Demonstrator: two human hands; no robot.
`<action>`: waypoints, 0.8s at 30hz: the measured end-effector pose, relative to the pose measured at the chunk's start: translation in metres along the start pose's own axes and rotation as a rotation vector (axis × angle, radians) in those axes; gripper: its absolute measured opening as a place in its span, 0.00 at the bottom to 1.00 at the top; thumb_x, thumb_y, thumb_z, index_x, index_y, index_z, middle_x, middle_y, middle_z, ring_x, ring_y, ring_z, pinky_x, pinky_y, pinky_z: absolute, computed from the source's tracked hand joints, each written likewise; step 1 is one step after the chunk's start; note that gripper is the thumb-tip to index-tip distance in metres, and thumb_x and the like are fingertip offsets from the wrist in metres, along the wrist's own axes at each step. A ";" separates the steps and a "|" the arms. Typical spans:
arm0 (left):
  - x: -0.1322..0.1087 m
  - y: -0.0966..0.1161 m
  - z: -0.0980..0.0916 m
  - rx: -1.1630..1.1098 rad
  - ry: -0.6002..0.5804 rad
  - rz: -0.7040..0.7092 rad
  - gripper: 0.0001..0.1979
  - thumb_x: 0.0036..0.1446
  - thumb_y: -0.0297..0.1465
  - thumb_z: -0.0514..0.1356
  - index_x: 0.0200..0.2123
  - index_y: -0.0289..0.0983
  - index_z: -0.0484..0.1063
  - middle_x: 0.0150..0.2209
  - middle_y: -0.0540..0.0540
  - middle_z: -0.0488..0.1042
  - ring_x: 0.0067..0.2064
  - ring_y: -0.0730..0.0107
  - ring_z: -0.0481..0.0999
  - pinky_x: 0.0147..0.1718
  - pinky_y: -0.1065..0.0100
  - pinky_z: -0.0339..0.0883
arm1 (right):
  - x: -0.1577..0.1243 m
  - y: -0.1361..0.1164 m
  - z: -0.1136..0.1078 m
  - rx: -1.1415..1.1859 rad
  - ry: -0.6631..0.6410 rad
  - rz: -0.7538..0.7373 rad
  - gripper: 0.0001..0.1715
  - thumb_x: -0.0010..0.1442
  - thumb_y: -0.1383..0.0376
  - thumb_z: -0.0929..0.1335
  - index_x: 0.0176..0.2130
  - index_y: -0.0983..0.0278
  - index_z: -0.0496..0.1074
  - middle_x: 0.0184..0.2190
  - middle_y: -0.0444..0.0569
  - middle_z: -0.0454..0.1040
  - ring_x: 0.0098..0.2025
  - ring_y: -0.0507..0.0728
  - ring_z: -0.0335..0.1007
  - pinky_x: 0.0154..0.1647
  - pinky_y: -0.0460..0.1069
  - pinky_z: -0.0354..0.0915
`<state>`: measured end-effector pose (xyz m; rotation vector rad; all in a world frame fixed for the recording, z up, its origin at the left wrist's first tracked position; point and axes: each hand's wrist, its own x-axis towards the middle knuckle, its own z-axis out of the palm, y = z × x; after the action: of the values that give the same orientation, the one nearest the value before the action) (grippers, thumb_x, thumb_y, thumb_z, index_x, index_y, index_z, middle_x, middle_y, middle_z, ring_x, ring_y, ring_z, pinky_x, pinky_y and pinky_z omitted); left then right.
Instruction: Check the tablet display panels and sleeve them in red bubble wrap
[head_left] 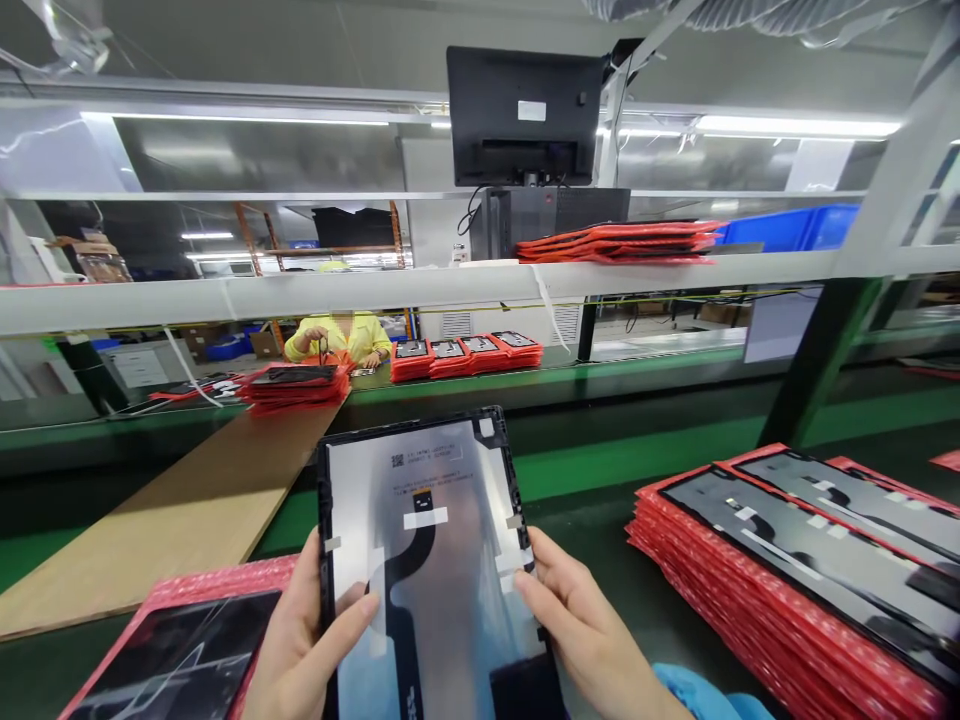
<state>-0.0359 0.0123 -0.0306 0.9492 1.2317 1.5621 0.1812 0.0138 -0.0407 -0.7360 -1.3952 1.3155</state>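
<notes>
Between my two hands is a tablet screen panel (450, 600), its silvery back facing me, with a black frame, a black flex cable and white tape pieces. My left hand (315, 635) grips its left edge, the thumb lying over the back. On the opposite edge, my right hand (577, 610) holds it with the thumb pressed on the back. At lower left, a dark panel (187, 660) rests on red bubble wrap (217, 578). To the right of my right hand rises a tall stack of panels in red bubble bags (742, 570).
A brown board (172, 500) spans toward the far bench, where a person in yellow (367, 335) sits behind red-wrapped stacks (300, 385). More stacked panels (465, 355) stand beside them. A white rail (375, 290) crosses ahead, below a monitor (525, 115) and red bags (622, 242).
</notes>
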 end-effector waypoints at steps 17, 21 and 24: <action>-0.003 0.014 0.008 -0.189 -0.194 0.060 0.35 0.49 0.35 0.66 0.59 0.42 0.59 0.49 0.45 0.76 0.48 0.56 0.75 0.47 0.64 0.69 | 0.007 -0.003 -0.011 0.382 -0.141 0.158 0.21 0.58 0.57 0.70 0.51 0.54 0.73 0.44 0.50 0.79 0.44 0.61 0.74 0.47 0.55 0.67; -0.004 0.015 0.007 -0.085 -0.145 0.118 0.25 0.48 0.38 0.66 0.50 0.41 0.67 0.39 0.47 0.79 0.39 0.60 0.78 0.41 0.65 0.71 | 0.011 0.002 -0.013 0.300 0.032 0.119 0.23 0.59 0.52 0.68 0.54 0.47 0.69 0.59 0.43 0.67 0.59 0.60 0.63 0.59 0.56 0.58; -0.001 0.012 0.006 0.066 -0.108 0.189 0.17 0.48 0.42 0.65 0.38 0.40 0.71 0.28 0.50 0.77 0.30 0.64 0.76 0.30 0.70 0.70 | 0.009 0.002 -0.016 0.186 0.129 0.012 0.23 0.61 0.54 0.66 0.56 0.47 0.65 0.64 0.38 0.57 0.65 0.57 0.49 0.63 0.53 0.52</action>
<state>-0.0326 0.0119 -0.0174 1.2063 1.1502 1.6009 0.1928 0.0280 -0.0425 -0.6920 -1.1506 1.3617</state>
